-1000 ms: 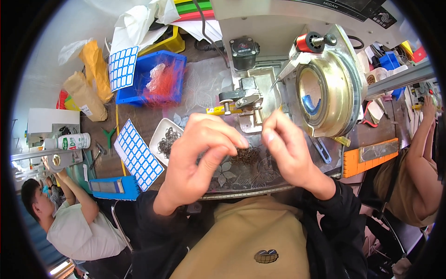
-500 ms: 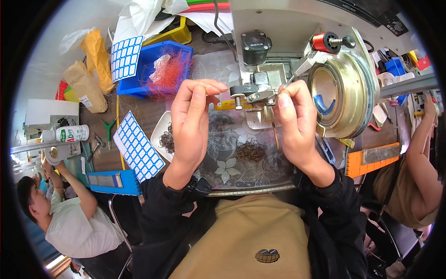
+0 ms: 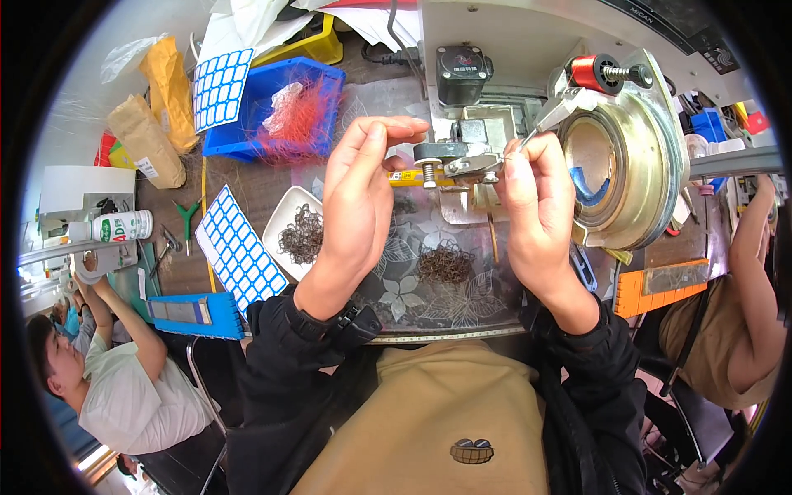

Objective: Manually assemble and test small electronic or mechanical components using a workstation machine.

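Observation:
My left hand (image 3: 360,194) is held up at the left side of a small metal clamp mechanism (image 3: 470,163) on a bench machine. Its thumb presses against the bent index finger, and anything between them is too fine to see. My right hand (image 3: 538,210) is at the clamp's right side, thumb and forefinger pinched below a slim metal arm (image 3: 550,122); what they grip is hidden. Below the hands lies a pile of small dark curved wire hooks (image 3: 445,262). More hooks (image 3: 302,234) fill a white dish (image 3: 277,260) beside my left wrist.
A brass-coloured ring wheel (image 3: 635,181) and red thread spool (image 3: 594,73) stand on the right. A blue tray (image 3: 221,136) holds red thread. Label sheets (image 3: 239,252), green-handled cutters (image 3: 188,223), and an orange rack (image 3: 627,294) surround the workspace. People sit at both sides.
The view has shifted slightly, and the machine appears farther right. My left hand has moved up and right, nearer the clamp. My right hand keeps its pinch beside the mechanism.

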Motion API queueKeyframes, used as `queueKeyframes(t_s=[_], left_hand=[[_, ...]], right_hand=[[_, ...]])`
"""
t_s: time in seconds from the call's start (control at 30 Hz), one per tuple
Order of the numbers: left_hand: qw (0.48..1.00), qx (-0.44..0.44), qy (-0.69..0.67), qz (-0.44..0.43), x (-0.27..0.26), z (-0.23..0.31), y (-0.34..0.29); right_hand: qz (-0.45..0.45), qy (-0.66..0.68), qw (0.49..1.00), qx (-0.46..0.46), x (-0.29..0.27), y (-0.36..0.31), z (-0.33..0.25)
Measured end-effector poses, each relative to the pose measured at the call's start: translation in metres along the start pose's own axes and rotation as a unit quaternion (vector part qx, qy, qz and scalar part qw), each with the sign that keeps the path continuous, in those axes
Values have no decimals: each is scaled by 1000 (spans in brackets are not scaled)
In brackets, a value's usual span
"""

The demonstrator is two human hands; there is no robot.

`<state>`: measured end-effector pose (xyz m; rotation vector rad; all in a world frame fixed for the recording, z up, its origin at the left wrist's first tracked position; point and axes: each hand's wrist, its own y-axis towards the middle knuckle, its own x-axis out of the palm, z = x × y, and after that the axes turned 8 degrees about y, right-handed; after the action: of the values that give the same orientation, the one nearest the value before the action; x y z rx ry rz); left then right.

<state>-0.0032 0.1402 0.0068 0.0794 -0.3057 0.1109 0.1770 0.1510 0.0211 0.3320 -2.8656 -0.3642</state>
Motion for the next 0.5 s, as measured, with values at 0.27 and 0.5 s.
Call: queueKeyframes(t_s=[0.27,0.5], left_hand=[[992,-78,-90,-27,17,-15,8],[993,16,39,-109,6,-26,5]], right_hand=[[-2,-65,997,-29,-1,2,-1],[11,-54,998,15,-2,-4,-5]])
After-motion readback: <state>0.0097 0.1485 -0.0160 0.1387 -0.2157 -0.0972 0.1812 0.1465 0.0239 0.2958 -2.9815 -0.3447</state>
